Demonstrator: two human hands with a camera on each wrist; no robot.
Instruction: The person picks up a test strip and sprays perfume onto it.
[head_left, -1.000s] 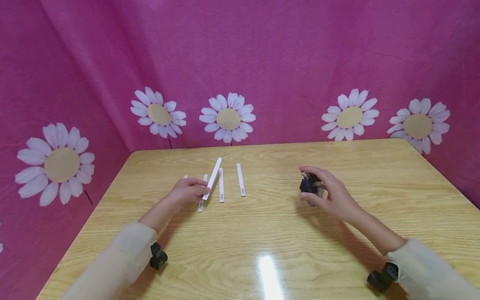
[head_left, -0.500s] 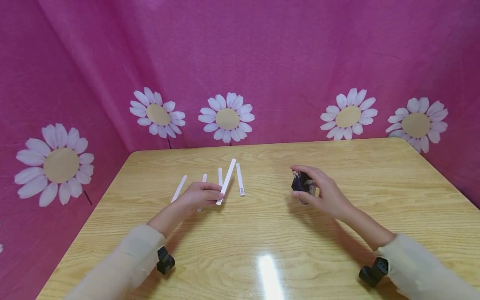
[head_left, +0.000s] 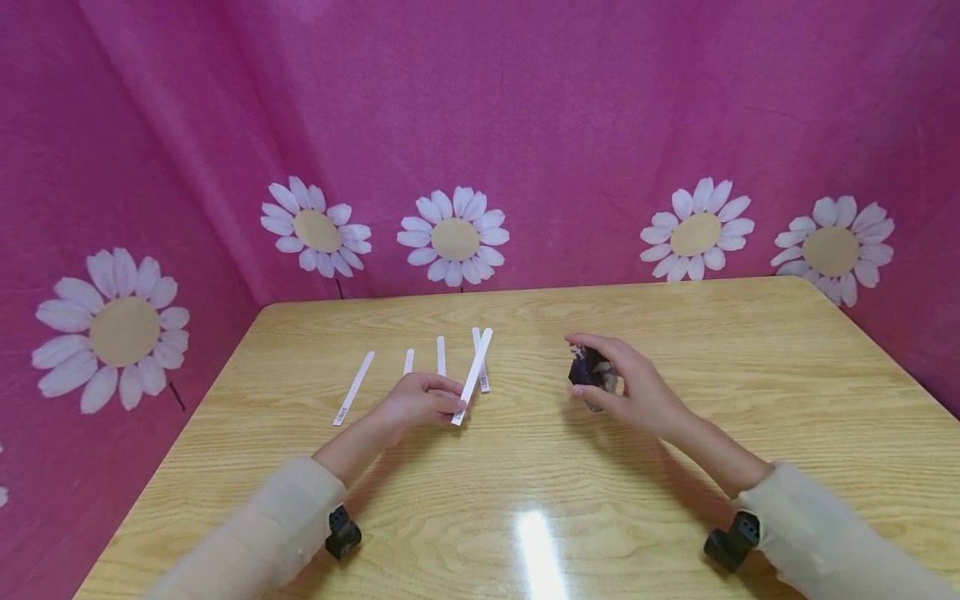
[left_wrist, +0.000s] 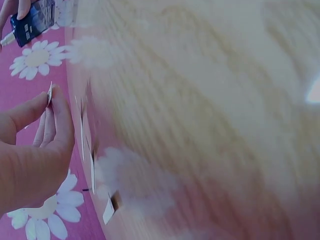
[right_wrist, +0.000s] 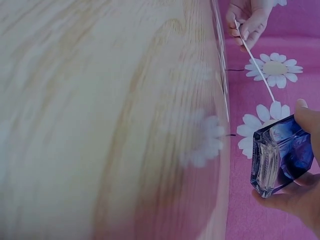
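Note:
My left hand (head_left: 422, 402) pinches the printed lower end of a white paper test strip (head_left: 477, 372), raised and slanting up to the right over the table. In the right wrist view that strip (right_wrist: 261, 70) shows as a thin line, edge-on. My right hand (head_left: 639, 388) grips a dark blue glass perfume bottle (head_left: 588, 367) between thumb and fingers, above the table. Its thick clear base (right_wrist: 266, 167) faces the right wrist camera. The left wrist view catches its blue body (left_wrist: 34, 24) with a pale spray nozzle (left_wrist: 8, 39) pointing towards the left hand.
Several more white strips lie on the wooden table (head_left: 525, 467), one at far left (head_left: 354, 388) and another (head_left: 484, 379) behind the held strip. The left hand partly covers two of them. A pink curtain (head_left: 570, 167) with daisies stands behind the table.
The left hand has carried its strip to the right and a little nearer, uncovering the far-left strip. The right hand has brought the bottle leftward, so the two hands are closer together.

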